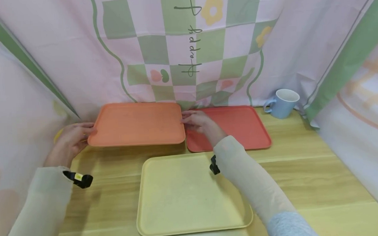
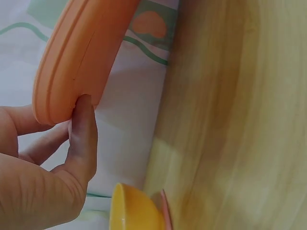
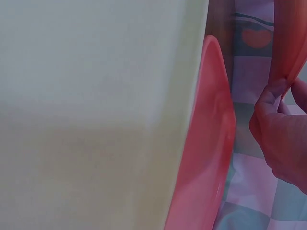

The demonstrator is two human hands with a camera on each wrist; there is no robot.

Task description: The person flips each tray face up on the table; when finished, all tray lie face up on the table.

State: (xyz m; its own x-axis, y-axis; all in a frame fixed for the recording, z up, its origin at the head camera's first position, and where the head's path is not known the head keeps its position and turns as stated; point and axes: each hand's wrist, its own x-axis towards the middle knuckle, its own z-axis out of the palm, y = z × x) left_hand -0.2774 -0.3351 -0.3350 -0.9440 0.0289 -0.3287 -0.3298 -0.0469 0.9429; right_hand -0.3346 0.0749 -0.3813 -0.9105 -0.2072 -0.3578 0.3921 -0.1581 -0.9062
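Note:
Both hands hold an orange tray (image 1: 138,123) by its short ends, raised over the back left of the table. At its left end my left hand (image 1: 70,139) pinches the rim; in the left wrist view the thumb lies against the underside of the orange tray (image 2: 91,52). My right hand (image 1: 200,122) grips the other end, its wrist above a red tray (image 1: 240,128) that lies flat at the back. In the right wrist view that hand (image 3: 283,129) has the orange rim between thumb and fingers. A pale yellow tray (image 1: 192,195) lies in front.
A light blue mug (image 1: 283,103) stands at the back right corner. Low in the left wrist view is a yellow bowl (image 2: 136,211), mostly behind my left hand in the head view. A patterned curtain (image 1: 185,44) borders the wooden table (image 1: 305,176) at the back and sides.

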